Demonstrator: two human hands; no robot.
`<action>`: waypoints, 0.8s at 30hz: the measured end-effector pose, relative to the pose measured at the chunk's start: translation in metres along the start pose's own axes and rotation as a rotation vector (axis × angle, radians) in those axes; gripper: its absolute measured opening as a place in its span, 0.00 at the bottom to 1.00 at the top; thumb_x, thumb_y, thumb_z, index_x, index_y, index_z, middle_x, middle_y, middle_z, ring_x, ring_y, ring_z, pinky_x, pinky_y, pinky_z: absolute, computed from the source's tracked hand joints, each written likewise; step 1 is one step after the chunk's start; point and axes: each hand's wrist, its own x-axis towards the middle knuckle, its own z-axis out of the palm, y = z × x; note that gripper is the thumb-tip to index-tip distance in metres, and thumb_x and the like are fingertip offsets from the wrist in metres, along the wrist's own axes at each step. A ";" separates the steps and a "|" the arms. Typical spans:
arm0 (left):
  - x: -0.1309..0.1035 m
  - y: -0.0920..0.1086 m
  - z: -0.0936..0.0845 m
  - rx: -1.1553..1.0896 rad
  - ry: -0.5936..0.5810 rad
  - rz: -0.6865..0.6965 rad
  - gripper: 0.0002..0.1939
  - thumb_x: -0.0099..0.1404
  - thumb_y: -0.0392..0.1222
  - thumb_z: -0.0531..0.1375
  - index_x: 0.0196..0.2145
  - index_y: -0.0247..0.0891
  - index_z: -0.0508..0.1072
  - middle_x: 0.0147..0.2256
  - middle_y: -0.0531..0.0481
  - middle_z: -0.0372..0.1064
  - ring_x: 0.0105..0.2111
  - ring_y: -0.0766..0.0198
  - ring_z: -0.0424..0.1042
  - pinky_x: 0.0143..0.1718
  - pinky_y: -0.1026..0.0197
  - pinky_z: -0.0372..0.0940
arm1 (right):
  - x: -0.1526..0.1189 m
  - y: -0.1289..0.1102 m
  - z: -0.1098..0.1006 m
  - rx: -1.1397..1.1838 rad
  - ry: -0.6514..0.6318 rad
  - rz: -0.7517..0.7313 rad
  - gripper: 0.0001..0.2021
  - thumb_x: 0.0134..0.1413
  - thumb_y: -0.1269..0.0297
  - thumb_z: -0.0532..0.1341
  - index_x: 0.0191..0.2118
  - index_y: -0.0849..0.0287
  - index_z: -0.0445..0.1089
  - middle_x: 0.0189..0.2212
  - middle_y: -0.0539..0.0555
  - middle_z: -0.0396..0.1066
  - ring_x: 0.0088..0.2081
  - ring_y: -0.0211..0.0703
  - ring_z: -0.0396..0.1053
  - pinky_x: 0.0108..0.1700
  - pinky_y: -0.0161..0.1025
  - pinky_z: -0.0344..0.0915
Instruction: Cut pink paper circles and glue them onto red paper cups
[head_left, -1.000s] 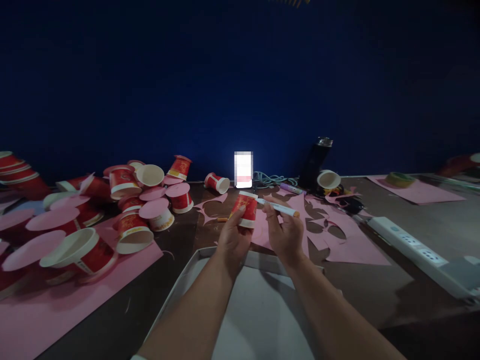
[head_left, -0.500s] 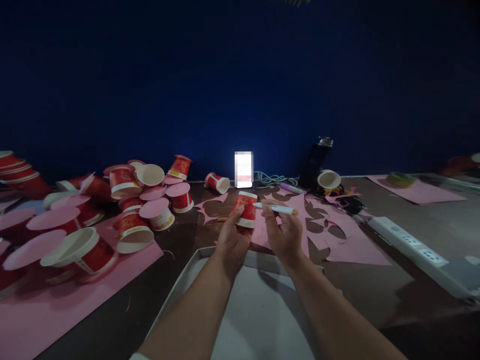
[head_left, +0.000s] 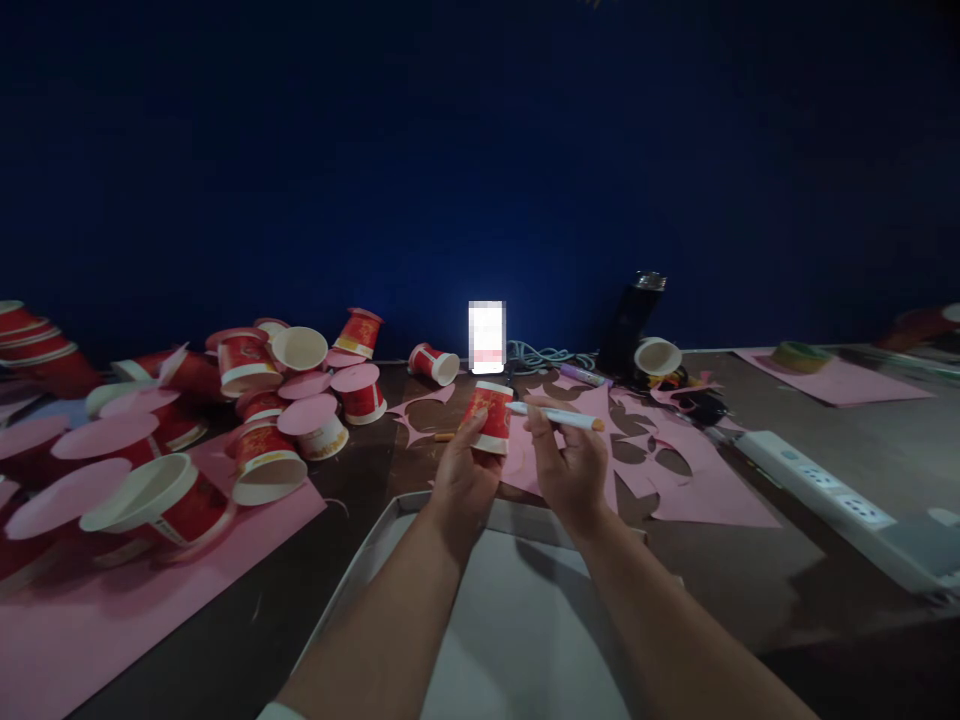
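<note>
My left hand (head_left: 466,470) is wrapped round a red paper cup (head_left: 493,418) with gold print and a white band at its lower end. Between the fingers of my right hand (head_left: 568,462) is a white marker (head_left: 556,413) with an orange end pointing right. The marker's tip points left at the cup's right side; whether it touches I cannot tell. Both hands are above the far edge of a shallow white tray (head_left: 517,600). Cut pink paper (head_left: 712,500) lies beyond and right of my right hand.
Many red paper cups (head_left: 360,395), several with pink paper discs (head_left: 109,442), crowd the left side. A lit phone (head_left: 487,338) stands at the back. To the right are a dark bottle (head_left: 632,320), a purple marker (head_left: 583,376), a power strip (head_left: 817,490) and a tape roll (head_left: 802,357).
My right hand and the marker have shifted slightly to the right, and the marker's tip sits a little higher against the cup. My left hand keeps its hold on the cup.
</note>
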 end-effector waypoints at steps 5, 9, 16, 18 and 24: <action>-0.002 0.000 0.002 0.001 0.013 0.005 0.05 0.57 0.31 0.61 0.34 0.36 0.73 0.30 0.51 0.74 0.29 0.71 0.73 0.34 0.69 0.66 | 0.000 -0.004 0.000 0.029 -0.049 -0.007 0.09 0.60 0.63 0.56 0.40 0.56 0.73 0.35 0.54 0.76 0.35 0.41 0.73 0.40 0.39 0.69; -0.003 0.000 0.004 -0.011 0.008 -0.009 0.04 0.58 0.30 0.60 0.31 0.34 0.72 0.30 0.52 0.74 0.28 0.72 0.72 0.35 0.70 0.66 | -0.001 -0.004 0.002 0.022 -0.066 -0.004 0.09 0.59 0.63 0.56 0.41 0.56 0.73 0.35 0.54 0.76 0.35 0.42 0.74 0.40 0.39 0.69; -0.002 0.000 0.002 -0.007 -0.006 -0.016 0.04 0.57 0.31 0.61 0.32 0.35 0.73 0.31 0.51 0.74 0.30 0.71 0.73 0.35 0.69 0.66 | -0.001 -0.002 0.003 -0.005 -0.085 0.007 0.09 0.60 0.62 0.56 0.39 0.56 0.73 0.36 0.54 0.76 0.38 0.42 0.73 0.43 0.41 0.69; -0.001 0.001 0.001 -0.001 -0.006 -0.022 0.04 0.57 0.31 0.61 0.33 0.35 0.73 0.31 0.51 0.74 0.30 0.71 0.73 0.35 0.69 0.66 | -0.001 -0.002 0.003 -0.017 -0.075 0.010 0.09 0.60 0.62 0.56 0.40 0.56 0.72 0.36 0.54 0.76 0.36 0.42 0.73 0.42 0.40 0.69; 0.000 0.003 0.001 -0.004 0.011 -0.036 0.05 0.58 0.32 0.61 0.35 0.35 0.73 0.32 0.51 0.74 0.31 0.70 0.73 0.35 0.67 0.66 | 0.000 0.000 0.002 -0.040 -0.036 -0.014 0.09 0.59 0.62 0.56 0.39 0.56 0.73 0.37 0.55 0.76 0.38 0.43 0.73 0.42 0.40 0.69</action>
